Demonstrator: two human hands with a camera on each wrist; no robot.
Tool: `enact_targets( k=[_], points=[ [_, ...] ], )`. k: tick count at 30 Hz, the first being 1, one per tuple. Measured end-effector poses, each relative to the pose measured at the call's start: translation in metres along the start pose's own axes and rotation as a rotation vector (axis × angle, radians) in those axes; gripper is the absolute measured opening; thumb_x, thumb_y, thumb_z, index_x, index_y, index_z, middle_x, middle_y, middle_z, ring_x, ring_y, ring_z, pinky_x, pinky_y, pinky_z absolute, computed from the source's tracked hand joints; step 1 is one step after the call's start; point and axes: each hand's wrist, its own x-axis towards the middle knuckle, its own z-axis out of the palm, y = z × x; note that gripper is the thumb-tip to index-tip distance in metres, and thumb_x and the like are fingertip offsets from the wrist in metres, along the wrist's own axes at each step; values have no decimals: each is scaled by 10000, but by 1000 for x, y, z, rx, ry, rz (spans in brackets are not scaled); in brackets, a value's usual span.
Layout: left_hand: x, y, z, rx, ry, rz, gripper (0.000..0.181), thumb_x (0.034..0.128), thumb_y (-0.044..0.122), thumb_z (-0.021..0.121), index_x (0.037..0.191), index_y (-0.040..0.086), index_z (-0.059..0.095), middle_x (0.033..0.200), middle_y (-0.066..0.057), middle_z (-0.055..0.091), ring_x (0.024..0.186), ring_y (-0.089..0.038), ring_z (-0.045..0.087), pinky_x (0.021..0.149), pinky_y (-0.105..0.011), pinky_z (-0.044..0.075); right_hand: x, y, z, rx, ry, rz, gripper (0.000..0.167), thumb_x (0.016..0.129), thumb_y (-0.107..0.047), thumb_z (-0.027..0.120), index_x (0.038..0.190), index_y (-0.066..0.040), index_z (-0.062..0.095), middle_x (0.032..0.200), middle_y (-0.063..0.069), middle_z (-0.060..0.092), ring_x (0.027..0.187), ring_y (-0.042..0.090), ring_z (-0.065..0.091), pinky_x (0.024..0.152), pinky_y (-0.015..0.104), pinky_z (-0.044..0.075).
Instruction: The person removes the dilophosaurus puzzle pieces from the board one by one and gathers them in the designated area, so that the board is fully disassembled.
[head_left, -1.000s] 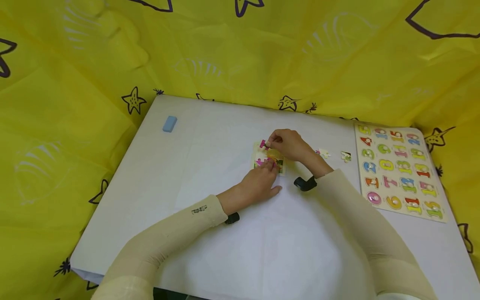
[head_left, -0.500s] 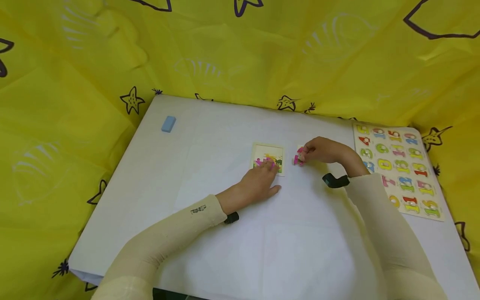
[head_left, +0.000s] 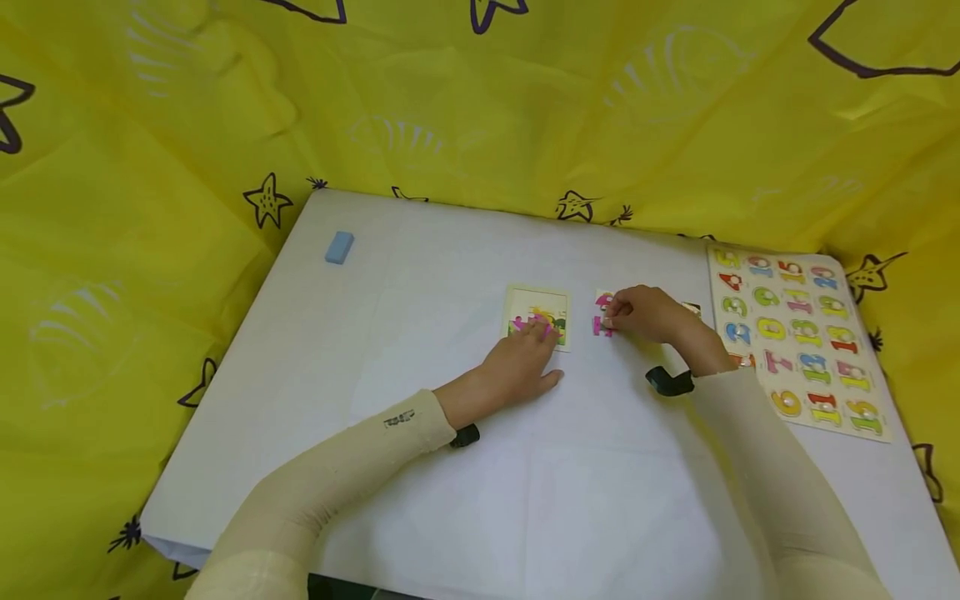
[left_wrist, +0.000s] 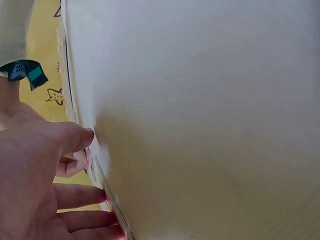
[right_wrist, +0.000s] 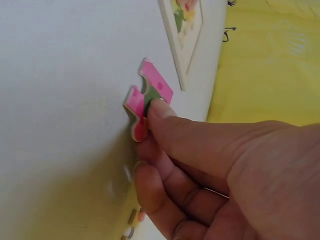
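My left hand [head_left: 520,367] lies with its fingers straight on the lower part of a small puzzle frame [head_left: 537,292], resting on pink and green pieces; the frame's upper part shows no pieces. To the right of the frame, my right hand [head_left: 651,317] pinches a pink and green puzzle piece [right_wrist: 157,86] between thumb and fingers, just above the table in the right wrist view. Another piece with pink [head_left: 603,297] lies right behind the pinched one. Fingers of the left hand [left_wrist: 75,200] touch the frame's edge in the left wrist view.
A number board [head_left: 802,342] lies at the table's right side, with a dark-patterned piece [head_left: 692,308] partly visible beside it behind the right hand. A blue block [head_left: 339,247] sits at the back left. Yellow patterned cloth [head_left: 450,100] hangs behind the table.
My right hand has moved from the frame's upper left to the right of the frame, carrying the pink piece, which now hangs turned differently. My left hand has stayed in place.
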Motion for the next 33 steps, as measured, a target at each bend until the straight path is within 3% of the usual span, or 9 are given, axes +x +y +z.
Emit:
enact_targets(
  k=[5,12,25,33],
  points=[
    [0,1,-1,17,4,5,674,1073,454,575,1572,16,461,1617,-205,460,1506,-332,455,1189,-422,439,-4,-1,6,-5,51,31,172,1007,-161,721,1067,-9,666,954,123,676,888,282,566,778,377,432],
    [0,0,-1,17,-4,4,677,1077,455,566,1579,16,451,1627,-204,446,1514,-330,445,1192,-423,435,-2,-3,10,-78,94,0,149,1011,-180,717,1012,-43,659,910,92,689,875,289,598,895,524,369],
    [-1,-1,2,10,14,3,666,1073,457,576,1571,28,468,1623,-194,454,1511,-318,450,1162,-426,471,16,-37,18,-85,93,-99,137,1030,-195,681,1004,-62,665,749,52,671,661,198,618,845,509,418],
    [-1,-2,3,22,38,20,661,1061,462,597,1559,41,489,1604,-201,454,1521,-324,429,1137,-414,495,35,-54,28,-98,105,-123,169,1023,-202,697,1028,-34,688,898,98,671,833,259,595,801,445,475]
  ],
)
